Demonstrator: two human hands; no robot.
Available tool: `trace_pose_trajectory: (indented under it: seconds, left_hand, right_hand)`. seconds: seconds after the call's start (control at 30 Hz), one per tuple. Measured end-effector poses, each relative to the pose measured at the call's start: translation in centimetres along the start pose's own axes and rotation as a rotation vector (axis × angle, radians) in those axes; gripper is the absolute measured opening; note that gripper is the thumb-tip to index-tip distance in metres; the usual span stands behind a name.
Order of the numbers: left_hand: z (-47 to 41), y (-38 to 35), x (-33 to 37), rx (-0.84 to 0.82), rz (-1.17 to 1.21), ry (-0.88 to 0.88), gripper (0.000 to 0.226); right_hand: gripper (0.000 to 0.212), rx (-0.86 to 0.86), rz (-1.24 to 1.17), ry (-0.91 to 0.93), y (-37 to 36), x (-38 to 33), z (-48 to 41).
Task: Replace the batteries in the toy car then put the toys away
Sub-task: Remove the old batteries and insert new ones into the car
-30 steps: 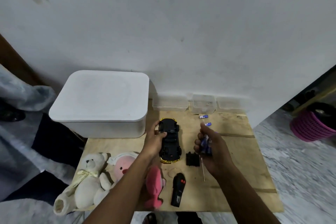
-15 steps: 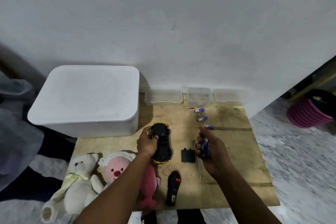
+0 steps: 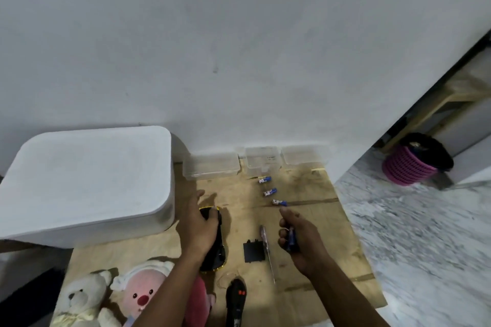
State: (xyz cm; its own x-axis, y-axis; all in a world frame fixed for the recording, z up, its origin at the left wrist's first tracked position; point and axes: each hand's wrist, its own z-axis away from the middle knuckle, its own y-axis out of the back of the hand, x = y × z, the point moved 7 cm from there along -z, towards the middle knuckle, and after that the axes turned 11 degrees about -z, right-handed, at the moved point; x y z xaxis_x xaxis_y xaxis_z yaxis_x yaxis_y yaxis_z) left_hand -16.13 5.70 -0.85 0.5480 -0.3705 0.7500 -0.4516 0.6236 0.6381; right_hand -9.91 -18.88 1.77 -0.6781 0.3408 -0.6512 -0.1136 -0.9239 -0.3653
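At the left of the frame a white box [image 3: 87, 183] stands with its lid on, at the left end of the bench [image 3: 305, 188]. Below it, in the lower left corner, lie a white bear [image 3: 79, 302] and a pink plush [image 3: 143, 293].

Next comes my left grip [image 3: 198, 228]. Its fingers are curled over the toy car [image 3: 221, 252] and hold it on the wood. The car's long axis runs from the lower edge of the frame up toward the wall, a little tilted. Below the car lies a black remote [image 3: 236, 297]. Just right of the car lie the black battery cover [image 3: 252, 251] and the screwdriver [image 3: 265, 243], both free.

Further right, my right grip [image 3: 301, 240] is closed around blue batteries [image 3: 291, 236]; how many, I cannot tell. So the car lies to the left of these batteries, with the cover and the tool between. I judge that the right grip must pass over them to reach the car.

Three loose batteries [image 3: 270, 191] lie in a row above the right grip, near the clear containers [image 3: 212, 167] at the wall. At the right the bench ends and a grey stone floor [image 3: 411, 233] begins, with a pink basket [image 3: 409, 167] beyond.
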Motion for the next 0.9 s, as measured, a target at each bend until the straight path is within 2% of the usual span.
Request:
trace_pose_trajectory:
  seconds: [0.17, 0.33, 0.47, 0.6, 0.73, 0.8, 0.9]
  left_hand:
    - [-2.3, -2.8, 6.6, -0.193, 0.079, -0.16, 0.024]
    - [-5.4, -7.2, 13.3, -0.311, -0.111, -0.286, 0.019]
    - [-7.3, -12.5, 18.1, -0.421, -0.3, -0.391, 0.022]
    - [-8.8, -17.7, 21.4, -0.477, -0.49, -0.51, 0.026]
    - [-9.9, -22.1, 23.1, -0.532, -0.676, -0.571, 0.044]
    - [-10.5, -24.2, 23.7, -0.532, -0.778, -0.623, 0.051]
    - [-11.0, -26.6, 24.1, -0.509, -0.933, -0.724, 0.052]
  right_hand:
    - [0.015, 0.107, 0.128, 0.104, 3.4, -4.5, -4.2]
    - [0.012, 0.2, 0.406, 0.327, 6.0, -11.7, -10.1]
    - [0.023, 0.3, 0.805, 0.536, 7.8, -16.8, -14.9]
    - [0.044, 0.299, 1.11, 0.564, 8.6, -19.3, -19.2]
    - [0.06, 0.222, 1.42, 0.588, 8.4, -20.6, -22.7]
    - [0.058, 0.204, 1.522, 0.594, 8.4, -21.0, -24.4]
    - [0.044, 0.163, 1.637, 0.632, 8.1, -21.0, -26.0]
